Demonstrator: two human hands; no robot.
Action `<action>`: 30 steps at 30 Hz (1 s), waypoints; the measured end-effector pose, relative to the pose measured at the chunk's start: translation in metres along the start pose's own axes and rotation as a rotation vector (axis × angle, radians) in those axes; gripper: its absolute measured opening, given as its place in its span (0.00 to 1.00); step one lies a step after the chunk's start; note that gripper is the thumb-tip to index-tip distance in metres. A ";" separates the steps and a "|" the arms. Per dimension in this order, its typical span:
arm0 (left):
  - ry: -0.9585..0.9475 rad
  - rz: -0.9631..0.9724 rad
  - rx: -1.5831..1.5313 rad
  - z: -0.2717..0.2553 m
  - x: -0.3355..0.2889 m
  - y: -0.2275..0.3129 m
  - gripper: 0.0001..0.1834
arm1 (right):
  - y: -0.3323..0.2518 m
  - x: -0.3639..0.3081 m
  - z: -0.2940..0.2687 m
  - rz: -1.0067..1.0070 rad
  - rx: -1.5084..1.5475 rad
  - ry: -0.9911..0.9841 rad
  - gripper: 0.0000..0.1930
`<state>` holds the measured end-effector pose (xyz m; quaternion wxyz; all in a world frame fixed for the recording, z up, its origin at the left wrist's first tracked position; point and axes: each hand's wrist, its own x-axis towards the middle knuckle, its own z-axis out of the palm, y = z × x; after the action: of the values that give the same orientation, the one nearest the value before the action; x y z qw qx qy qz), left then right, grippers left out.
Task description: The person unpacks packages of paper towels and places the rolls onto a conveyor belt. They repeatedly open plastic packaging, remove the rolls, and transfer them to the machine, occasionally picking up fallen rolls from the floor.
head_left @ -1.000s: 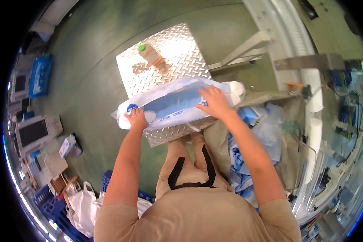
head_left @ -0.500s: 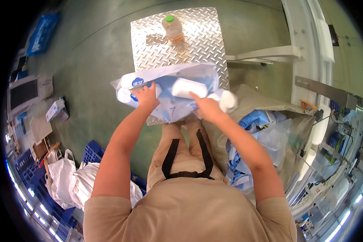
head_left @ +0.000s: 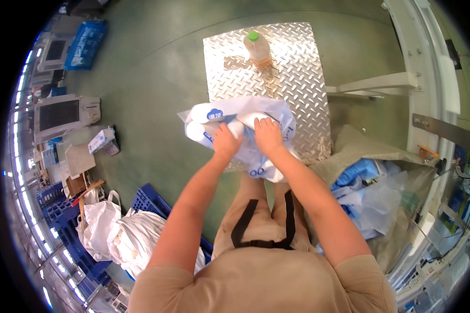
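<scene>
A translucent plastic bag [head_left: 284, 112] with blue print lies over the near edge of a metal tread-plate platform, just beyond my knees. Several white rolls are in it; one white roll [head_left: 198, 132] sits at its left end. My left hand [head_left: 226, 143] has its fingers curled on the bag beside the left rolls. Close by, my right hand [head_left: 269, 136] bends its fingers over another white roll [head_left: 249, 120] in the middle of the bag. Both palms and the undersides of the fingers are hidden.
On the metal platform [head_left: 292, 57] stands a clear bottle [head_left: 258, 51] with a green cap. To my right, a large tan sack [head_left: 360, 143] holds crumpled blue and clear plastic. White sacks [head_left: 136, 237] and blue pallets [head_left: 150, 201] are at left. A white beam [head_left: 373, 82] reaches the platform's right side.
My hands have come closer together. The bag has been gathered in and is narrower, and the rolls at its right end have shifted inward and down. My view has turned slightly.
</scene>
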<state>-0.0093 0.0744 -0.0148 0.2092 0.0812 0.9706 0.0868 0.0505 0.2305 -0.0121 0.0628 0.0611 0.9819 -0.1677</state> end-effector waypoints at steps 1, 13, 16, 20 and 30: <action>0.004 0.016 0.005 -0.002 -0.004 0.003 0.40 | -0.003 0.007 0.015 0.028 -0.032 0.034 0.17; -0.016 -0.189 -1.107 -0.142 -0.057 -0.020 0.24 | 0.028 0.001 -0.033 0.277 0.619 -0.126 0.40; -0.219 0.016 -1.311 -0.216 -0.067 0.008 0.25 | 0.047 -0.063 -0.158 0.358 0.748 -0.094 0.39; -0.415 0.405 -1.317 -0.280 -0.084 0.116 0.34 | 0.094 -0.234 -0.269 0.375 1.124 0.359 0.41; -1.011 1.020 -0.737 -0.213 -0.226 0.502 0.42 | 0.107 -0.636 -0.320 0.972 0.838 1.467 0.35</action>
<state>0.1652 0.4897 0.3662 0.5710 0.4694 0.5110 0.4387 0.6591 0.3759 0.3443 -0.5288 0.5664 0.5055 -0.3795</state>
